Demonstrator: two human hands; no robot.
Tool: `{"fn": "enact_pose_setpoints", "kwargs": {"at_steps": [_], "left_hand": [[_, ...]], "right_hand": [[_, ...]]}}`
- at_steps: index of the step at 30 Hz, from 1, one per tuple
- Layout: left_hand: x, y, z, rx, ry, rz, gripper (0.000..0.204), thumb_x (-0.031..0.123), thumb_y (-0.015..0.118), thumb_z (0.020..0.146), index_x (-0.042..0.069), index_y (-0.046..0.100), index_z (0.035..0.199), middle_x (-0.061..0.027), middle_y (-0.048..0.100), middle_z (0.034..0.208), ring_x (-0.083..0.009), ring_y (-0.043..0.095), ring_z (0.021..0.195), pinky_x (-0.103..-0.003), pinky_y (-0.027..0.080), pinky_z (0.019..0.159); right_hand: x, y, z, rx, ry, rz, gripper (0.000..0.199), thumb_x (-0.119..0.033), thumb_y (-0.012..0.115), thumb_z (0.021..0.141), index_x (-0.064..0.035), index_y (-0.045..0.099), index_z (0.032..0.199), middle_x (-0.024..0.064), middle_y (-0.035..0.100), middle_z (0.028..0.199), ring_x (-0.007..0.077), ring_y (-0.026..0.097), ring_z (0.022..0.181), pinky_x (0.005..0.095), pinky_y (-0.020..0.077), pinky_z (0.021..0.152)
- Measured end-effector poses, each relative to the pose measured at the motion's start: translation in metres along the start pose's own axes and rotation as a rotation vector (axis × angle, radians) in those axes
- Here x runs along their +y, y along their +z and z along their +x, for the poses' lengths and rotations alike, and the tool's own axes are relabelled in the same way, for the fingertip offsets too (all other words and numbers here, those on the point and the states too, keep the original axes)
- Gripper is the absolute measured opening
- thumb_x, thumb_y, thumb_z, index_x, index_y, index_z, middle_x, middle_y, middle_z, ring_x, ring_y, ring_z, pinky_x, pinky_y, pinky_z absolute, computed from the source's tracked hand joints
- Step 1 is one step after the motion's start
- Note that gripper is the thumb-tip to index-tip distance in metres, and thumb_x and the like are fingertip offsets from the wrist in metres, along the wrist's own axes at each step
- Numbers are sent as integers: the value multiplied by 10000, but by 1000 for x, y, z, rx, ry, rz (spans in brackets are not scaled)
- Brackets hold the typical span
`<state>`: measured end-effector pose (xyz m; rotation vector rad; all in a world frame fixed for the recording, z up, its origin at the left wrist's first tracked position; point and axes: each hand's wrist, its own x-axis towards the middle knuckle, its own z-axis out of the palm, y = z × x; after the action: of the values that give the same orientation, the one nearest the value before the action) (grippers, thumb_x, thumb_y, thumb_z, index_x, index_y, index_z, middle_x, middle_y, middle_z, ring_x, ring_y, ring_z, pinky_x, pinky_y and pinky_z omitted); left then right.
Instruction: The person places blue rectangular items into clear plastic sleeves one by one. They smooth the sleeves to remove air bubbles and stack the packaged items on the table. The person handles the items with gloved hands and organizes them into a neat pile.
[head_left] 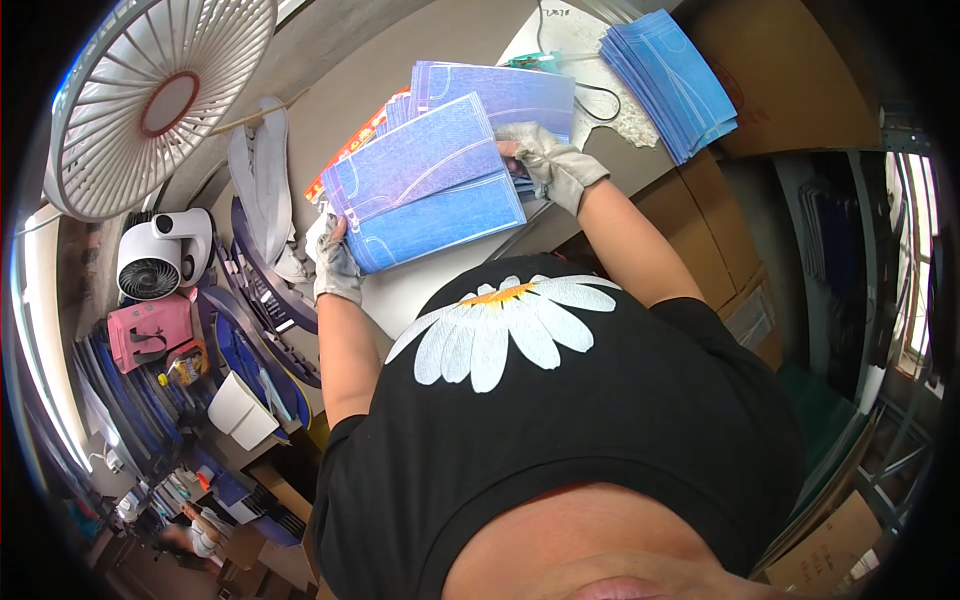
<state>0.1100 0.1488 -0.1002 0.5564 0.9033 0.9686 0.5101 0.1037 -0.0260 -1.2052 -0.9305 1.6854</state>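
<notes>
Both my hands wear pale grey work gloves with bare fingertips showing. My left hand (338, 262) grips the left edge of a blue folded sheet with a denim print (430, 190), thumb on top. At its right edge, the fingers of my right hand (550, 168) are closed on the sheet. A crease or overlap runs across it, and white printed stitching lines cross its face. Behind it lie more denim-print sheets (500, 92), fanned out and partly covered. An orange-red patterned strip (350, 150) shows beyond their left side.
At the back right stands a fanned stack of blue denim-print sheets (670, 85), beside a cardboard box (790, 75). A thin black cord (600, 100) lies on the table. On the left are a large fan (165, 105), a small white fan (160, 255) and a pink bag (150, 332).
</notes>
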Motion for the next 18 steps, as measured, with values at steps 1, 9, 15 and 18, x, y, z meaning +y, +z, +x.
{"fn": "enact_pose_setpoints", "kwargs": {"at_steps": [1,9,15,18], "left_hand": [[-3,-6,-1,38,23,24,583,118,616,941,11,394,1469,-137,553,1381,-288,579,1209,-440,502,1016],[0,-3,6,64,27,18,497,167,653,941,-4,498,1380,-118,626,1259,-255,642,1075,-419,540,937],[12,7,11,46,27,52,394,181,674,935,-25,589,1260,-120,677,1139,-240,685,951,-391,583,834],[10,3,8,77,44,41,366,163,679,928,-21,605,1235,-112,685,1116,-229,688,934,-381,582,820]], "right_hand": [[-7,5,1,6,82,-41,351,-256,738,887,8,689,1115,24,656,823,95,551,659,241,446,601],[11,13,14,136,-130,58,328,-273,711,907,-5,694,1096,82,694,1003,145,634,828,264,505,740],[13,-10,9,100,-16,-11,269,-295,699,925,-35,702,993,-4,661,825,107,569,684,265,461,622],[6,0,9,82,-38,-52,246,-269,694,922,-34,700,992,-9,642,815,104,549,691,265,434,620]]}}
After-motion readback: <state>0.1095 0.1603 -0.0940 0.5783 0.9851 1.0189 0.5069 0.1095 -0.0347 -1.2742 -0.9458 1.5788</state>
